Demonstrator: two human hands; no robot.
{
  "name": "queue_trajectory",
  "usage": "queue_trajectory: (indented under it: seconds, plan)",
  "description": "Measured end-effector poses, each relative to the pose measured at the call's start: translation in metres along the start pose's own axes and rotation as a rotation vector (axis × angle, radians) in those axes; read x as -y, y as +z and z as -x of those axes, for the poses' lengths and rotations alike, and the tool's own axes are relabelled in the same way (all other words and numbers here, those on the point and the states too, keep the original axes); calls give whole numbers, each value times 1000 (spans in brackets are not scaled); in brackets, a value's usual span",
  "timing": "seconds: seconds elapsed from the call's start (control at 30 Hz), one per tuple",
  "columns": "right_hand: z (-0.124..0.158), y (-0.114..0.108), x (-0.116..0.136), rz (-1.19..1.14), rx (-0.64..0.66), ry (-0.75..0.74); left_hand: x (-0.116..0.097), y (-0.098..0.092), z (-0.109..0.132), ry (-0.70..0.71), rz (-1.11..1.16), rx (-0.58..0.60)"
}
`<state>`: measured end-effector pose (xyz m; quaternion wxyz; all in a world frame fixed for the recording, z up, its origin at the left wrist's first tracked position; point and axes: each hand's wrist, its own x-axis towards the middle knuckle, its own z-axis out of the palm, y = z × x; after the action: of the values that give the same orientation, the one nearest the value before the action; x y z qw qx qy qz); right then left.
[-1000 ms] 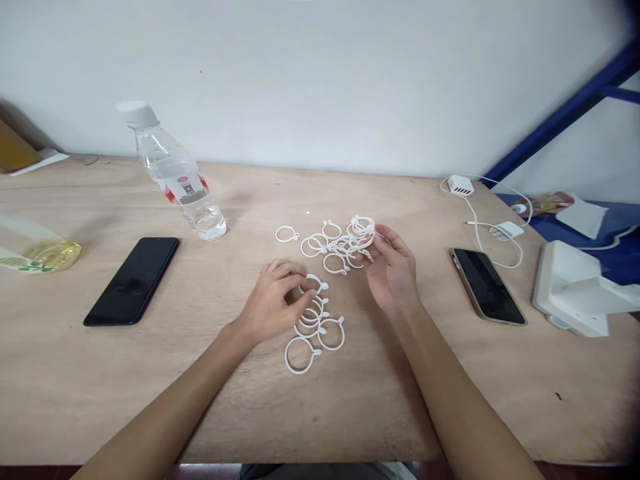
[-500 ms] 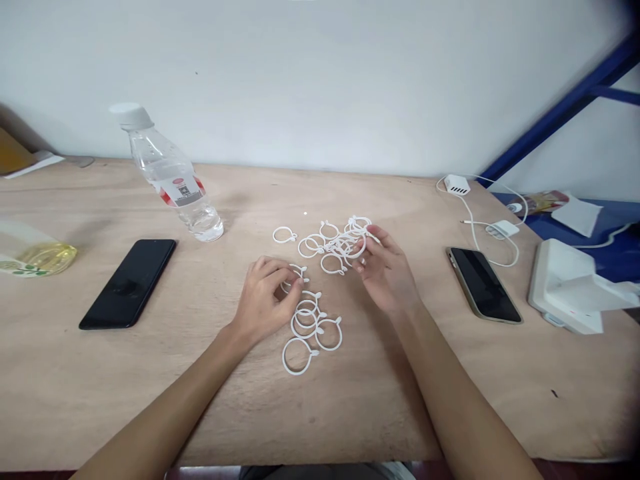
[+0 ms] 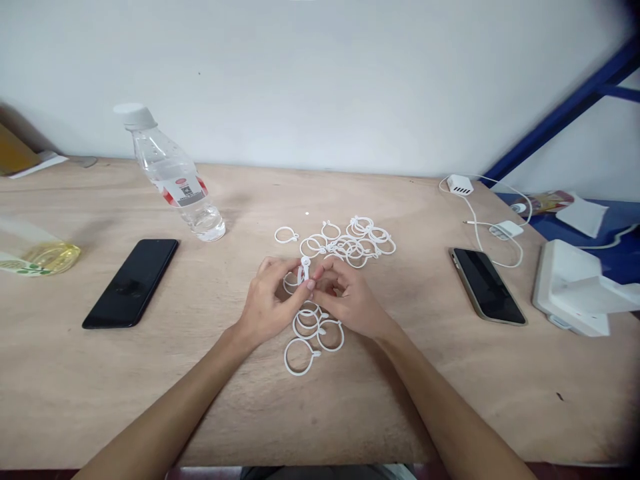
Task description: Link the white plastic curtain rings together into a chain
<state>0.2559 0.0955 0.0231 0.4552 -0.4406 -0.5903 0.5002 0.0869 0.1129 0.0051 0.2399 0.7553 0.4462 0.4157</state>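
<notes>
My left hand [image 3: 270, 300] and my right hand [image 3: 350, 300] meet over the middle of the wooden table [image 3: 240, 400]. Both pinch one white plastic ring [image 3: 301, 273] between their fingertips. A tangle of several white rings [image 3: 350, 241] lies just beyond the hands. A row of several more rings [image 3: 313, 330] lies under and in front of them, nearest me. One single ring [image 3: 286, 235] lies apart at the left of the far tangle.
A plastic water bottle [image 3: 173, 177] stands at the back left, a black phone [image 3: 131, 281] before it. A yellow bag [image 3: 35, 253] lies at the left edge. Right: a second phone [image 3: 487, 285], white chargers with cable [image 3: 480, 213], a white device [image 3: 575, 287].
My right hand let go of the far tangle of rings and came back left to meet my left hand. My left hand lifted a ring from the near row; both now hold it.
</notes>
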Motion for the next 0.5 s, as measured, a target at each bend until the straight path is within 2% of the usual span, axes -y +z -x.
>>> queue_trajectory:
  seconds: [0.1, 0.2, 0.3, 0.5]
  plan:
    - [-3, -3, -1, -47, -87, 1, 0, 0, -1, 55, 15, -33]
    - [-7, -5, -1, -85, -184, 0, -1, -1, -1, 110, 36, 8]
    - [-8, -6, -2, -43, -179, -19, -1, -2, 0, 134, 67, 53]
    - [-7, -4, -5, -2, -175, -7, 0, -1, 1, 129, 71, 70]
